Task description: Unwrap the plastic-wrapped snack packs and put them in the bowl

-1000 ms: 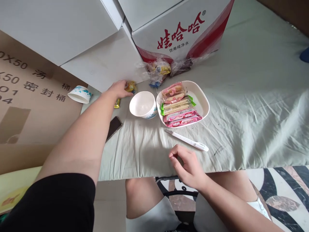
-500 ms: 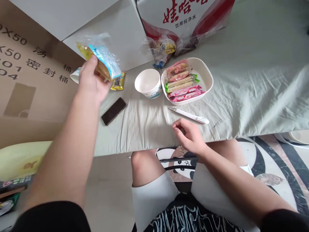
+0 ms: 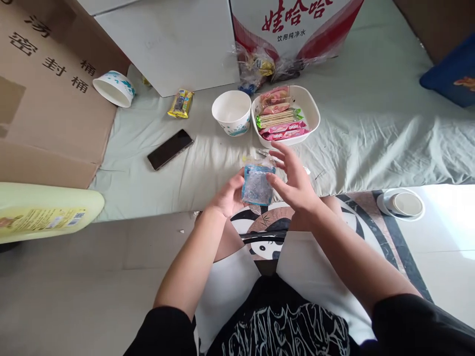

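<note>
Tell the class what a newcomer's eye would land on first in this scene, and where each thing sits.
First, the two hands at centre: the left hand holds a small clear-and-blue snack packet, with the right hand open against its other side. Behind them on the pale green cloth stands a white dish of wrapped wafers, a paper bowl to its left, and a red-lettered carton behind.
</note>
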Demonstrator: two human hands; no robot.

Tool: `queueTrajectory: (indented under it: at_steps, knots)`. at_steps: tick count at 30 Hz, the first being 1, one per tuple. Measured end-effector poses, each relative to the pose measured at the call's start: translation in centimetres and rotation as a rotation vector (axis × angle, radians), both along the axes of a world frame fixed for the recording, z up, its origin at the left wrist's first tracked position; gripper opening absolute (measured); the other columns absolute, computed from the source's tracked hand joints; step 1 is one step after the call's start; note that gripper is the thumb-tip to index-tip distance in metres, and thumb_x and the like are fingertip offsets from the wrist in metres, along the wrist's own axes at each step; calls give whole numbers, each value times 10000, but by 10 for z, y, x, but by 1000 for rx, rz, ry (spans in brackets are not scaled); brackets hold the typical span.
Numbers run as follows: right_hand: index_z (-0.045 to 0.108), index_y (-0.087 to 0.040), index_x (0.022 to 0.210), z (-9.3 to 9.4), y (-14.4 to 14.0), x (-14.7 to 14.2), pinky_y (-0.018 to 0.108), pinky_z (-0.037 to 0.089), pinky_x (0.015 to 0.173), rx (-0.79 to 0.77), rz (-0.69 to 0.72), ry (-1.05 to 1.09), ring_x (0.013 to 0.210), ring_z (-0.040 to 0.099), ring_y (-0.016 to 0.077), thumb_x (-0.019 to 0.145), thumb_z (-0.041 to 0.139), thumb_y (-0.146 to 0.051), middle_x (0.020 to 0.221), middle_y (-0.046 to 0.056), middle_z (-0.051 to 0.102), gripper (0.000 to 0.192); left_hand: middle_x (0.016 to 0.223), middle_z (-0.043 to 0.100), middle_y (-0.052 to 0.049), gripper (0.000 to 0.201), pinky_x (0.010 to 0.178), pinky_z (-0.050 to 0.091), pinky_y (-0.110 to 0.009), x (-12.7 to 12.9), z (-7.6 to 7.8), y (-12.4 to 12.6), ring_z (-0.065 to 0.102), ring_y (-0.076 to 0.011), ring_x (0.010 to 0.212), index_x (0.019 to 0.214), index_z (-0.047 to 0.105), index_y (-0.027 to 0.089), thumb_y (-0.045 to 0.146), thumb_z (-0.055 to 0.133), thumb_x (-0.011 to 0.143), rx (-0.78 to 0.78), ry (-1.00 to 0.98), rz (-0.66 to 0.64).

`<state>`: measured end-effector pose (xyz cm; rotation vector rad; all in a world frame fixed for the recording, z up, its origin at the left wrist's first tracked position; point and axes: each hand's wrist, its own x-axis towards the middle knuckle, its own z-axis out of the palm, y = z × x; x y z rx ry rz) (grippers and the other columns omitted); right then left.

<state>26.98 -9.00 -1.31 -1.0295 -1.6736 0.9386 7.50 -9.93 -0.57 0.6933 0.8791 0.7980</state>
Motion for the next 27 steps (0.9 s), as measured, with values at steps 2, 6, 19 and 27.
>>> queueTrajectory:
  at_steps: [2, 6, 19, 27]
  knots:
    - [614, -266, 1364, 2, 3, -1, 539, 466, 1182, 48, 49, -38, 1436, 534, 298, 946, 546, -288, 1547, 105, 558, 424, 1137, 751, -65, 806, 798, 612, -388, 1, 3, 1, 747, -288, 987, 1332, 629, 327, 386, 918, 581, 45, 54, -20]
    - [737, -245, 1174, -3, 3, -7, 614, 379, 1241, 100, 35, -113, 1484, 490, 323, 938, 520, -226, 1551, 97, 567, 320, 1102, 730, 7, 962, 740, 595, -340, 5, 7, 9, 712, -191, 835, 1503, 429, 508, 250, 836, 671, 100, 136, 84]
    - [772, -220, 1071, -37, 2, 47, 598, 499, 995, 157, -384, -660, 1161, 589, 382, 935, 622, -286, 1225, 160, 712, 213, 931, 617, -31, 338, 634, 494, -281, 0, -23, 30, 580, -160, 736, 909, 628, 258, 567, 689, 785, 331, 324, 339]
    - [703, -230, 1075, -16, -57, 58, 358, 521, 679, -117, -359, -289, 707, 651, 213, 1026, 548, -434, 828, 61, 730, 261, 861, 531, 15, 428, 635, 463, -266, 3, -33, 25, 538, -146, 704, 990, 554, 317, 644, 746, 791, 359, 429, 399]
